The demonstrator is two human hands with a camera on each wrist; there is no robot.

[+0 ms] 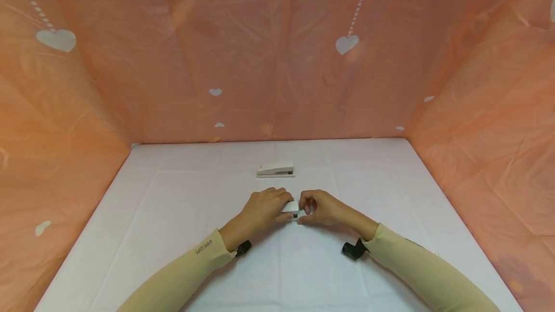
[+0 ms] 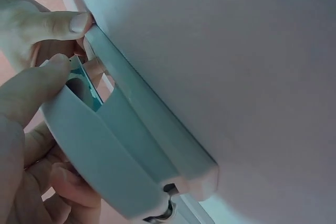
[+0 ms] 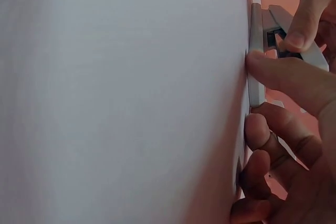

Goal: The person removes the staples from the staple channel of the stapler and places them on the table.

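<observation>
- Head view: the near stapler (image 1: pixel 294 207) is set on the white tabletop (image 1: pixel 368 177) between the left hand (image 1: pixel 266 208) and right hand (image 1: pixel 323 206); a second stapler (image 1: pixel 275 170) is placed beyond, apart.
- Left wrist view: the upper arm (image 2: pixel 100 145) is gripped by curled left fingers and thumb; fingertips are best kept clear of the gap.
- Right wrist view: the base (image 3: pixel 255 85) is pinched at its end by the right thumb and fingers; it should be held steady, and the arm guided without twisting.

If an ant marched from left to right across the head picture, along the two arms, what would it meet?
Left sleeve → left hand → held stapler → right hand → right sleeve.
</observation>
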